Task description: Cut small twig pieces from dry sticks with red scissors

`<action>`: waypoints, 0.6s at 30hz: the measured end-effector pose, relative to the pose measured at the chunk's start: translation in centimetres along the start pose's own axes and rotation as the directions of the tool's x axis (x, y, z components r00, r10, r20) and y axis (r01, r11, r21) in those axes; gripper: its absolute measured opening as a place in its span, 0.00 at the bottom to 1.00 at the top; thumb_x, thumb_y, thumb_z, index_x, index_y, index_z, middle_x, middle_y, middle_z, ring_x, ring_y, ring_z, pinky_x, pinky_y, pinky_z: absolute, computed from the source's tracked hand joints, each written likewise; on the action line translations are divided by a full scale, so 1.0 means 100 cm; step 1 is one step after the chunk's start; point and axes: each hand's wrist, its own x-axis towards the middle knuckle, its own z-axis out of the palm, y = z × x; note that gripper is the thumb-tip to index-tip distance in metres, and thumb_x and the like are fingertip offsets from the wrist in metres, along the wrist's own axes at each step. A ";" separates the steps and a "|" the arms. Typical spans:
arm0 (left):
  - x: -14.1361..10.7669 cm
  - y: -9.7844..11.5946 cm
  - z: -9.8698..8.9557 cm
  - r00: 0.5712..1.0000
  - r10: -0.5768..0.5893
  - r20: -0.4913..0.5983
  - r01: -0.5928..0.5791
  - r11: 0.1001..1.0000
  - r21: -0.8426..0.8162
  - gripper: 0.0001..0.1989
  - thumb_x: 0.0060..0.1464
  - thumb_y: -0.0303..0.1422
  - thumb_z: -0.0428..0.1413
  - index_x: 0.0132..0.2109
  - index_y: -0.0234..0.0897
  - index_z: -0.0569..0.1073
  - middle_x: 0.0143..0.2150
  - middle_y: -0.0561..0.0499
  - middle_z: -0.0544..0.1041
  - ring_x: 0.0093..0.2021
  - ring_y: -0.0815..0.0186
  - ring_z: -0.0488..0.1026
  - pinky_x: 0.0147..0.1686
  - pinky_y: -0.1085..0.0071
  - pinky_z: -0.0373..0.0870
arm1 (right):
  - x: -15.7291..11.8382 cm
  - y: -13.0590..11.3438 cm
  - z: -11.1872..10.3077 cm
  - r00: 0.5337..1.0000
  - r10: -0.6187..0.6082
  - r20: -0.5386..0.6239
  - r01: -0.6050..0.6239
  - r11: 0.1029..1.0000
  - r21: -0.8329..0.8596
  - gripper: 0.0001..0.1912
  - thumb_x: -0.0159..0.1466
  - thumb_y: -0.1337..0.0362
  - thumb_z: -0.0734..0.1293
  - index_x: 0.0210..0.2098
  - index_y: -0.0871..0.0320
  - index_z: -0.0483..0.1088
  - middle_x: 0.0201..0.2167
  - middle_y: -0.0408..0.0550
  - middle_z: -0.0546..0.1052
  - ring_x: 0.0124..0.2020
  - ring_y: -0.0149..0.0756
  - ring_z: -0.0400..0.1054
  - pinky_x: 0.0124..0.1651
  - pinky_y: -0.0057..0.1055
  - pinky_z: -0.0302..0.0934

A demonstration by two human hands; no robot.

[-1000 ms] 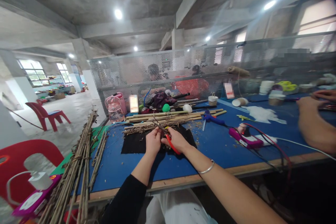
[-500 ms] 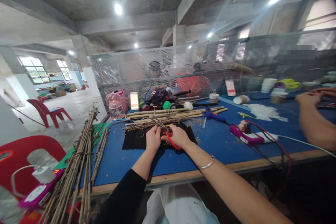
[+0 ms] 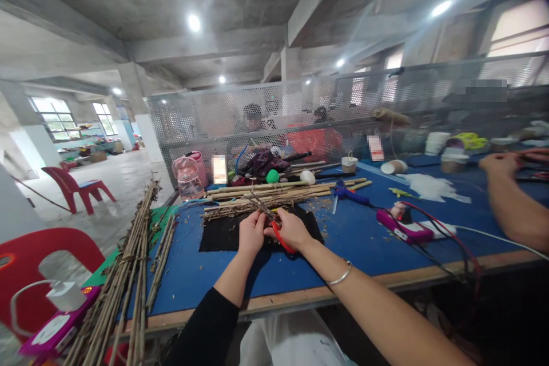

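Note:
Red-handled scissors [image 3: 283,238] are gripped in my right hand [image 3: 291,230], their blades pointing up and to the left. Close beside them, my left hand [image 3: 251,233] has its thumb and fingers pinched together; what it holds is too small to make out. Both hands are over a black cloth [image 3: 221,235] on the blue table [image 3: 206,274]. Thin dry twigs [image 3: 223,213] lie along the cloth's back edge, with longer pale sticks [image 3: 317,190] behind them.
A bundle of dry stalks [image 3: 132,263] leans over the table's left end. Right of the cloth are a blue glue gun [image 3: 351,194] and a purple power strip [image 3: 405,227] with cables. Another person's arm [image 3: 510,200] is at the far right.
The view has tilted slightly, so the table and its items appear a little lower. My hands remain together over the cloth, scissors still in my right hand.

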 end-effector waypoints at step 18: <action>0.002 -0.011 -0.008 0.996 0.044 0.080 -0.054 0.991 0.123 0.13 0.54 0.37 0.47 0.36 0.34 0.74 0.30 0.51 0.76 0.30 0.68 0.69 0.33 0.75 0.62 | 0.000 0.000 -0.004 0.999 0.034 0.013 -0.032 0.996 -0.088 0.23 0.50 0.43 0.66 0.34 0.56 0.64 0.30 0.46 0.73 0.30 0.35 0.67 0.28 0.27 0.47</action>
